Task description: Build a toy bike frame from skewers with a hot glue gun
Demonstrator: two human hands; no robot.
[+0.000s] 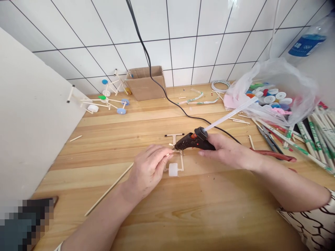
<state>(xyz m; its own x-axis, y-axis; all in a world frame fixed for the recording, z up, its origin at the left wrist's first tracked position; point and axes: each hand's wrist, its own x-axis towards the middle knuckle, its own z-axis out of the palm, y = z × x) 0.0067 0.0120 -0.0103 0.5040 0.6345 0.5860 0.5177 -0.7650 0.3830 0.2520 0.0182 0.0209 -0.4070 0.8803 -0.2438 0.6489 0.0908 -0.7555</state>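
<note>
My right hand [227, 151] grips a black hot glue gun [192, 140] with a clear glue stick [230, 114] poking out of its back. The gun's nozzle points left at a small frame of thin wooden sticks [178, 153] with a white bottle cap [173, 169] fixed to it. My left hand [148, 169] pinches the end of a short stick right at the nozzle tip. Both hands hover just above the wooden table [183, 216].
Behind the gun lies a T-shaped stick piece [174, 135], and its black cord [157, 83] runs up the tiled wall. A cardboard box [146, 83], stick-and-cap models [110, 101], a plastic bag of caps [272, 94], red-handled scissors [272, 148], wrapped chopsticks [314, 136] and a long skewer [110, 190] lie around.
</note>
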